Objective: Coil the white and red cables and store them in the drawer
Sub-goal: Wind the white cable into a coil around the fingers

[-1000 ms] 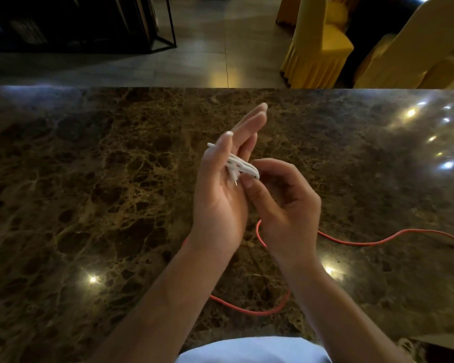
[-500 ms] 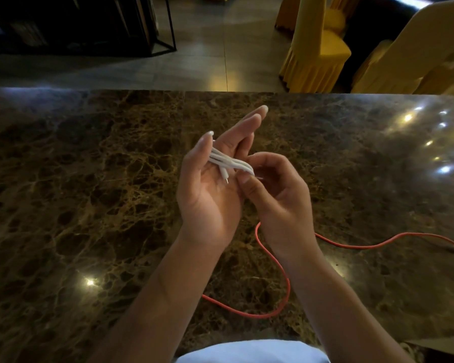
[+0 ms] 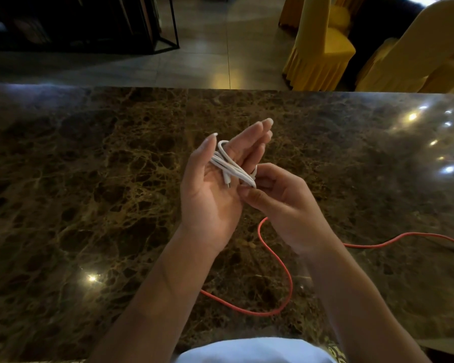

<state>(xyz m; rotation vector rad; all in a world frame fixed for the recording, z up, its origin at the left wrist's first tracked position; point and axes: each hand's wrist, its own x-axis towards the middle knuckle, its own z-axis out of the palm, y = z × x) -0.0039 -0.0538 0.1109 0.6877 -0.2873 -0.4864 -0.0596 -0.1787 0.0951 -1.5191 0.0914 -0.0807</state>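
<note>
White cable [image 3: 227, 166] lies coiled across the flat-fingered left hand [image 3: 215, 189], its end pinched by the right hand [image 3: 281, 203].

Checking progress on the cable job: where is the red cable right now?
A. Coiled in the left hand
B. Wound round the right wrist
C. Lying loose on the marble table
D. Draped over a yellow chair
C: the red cable snakes uncoiled across the table; the left hand carries the white cable.
</note>
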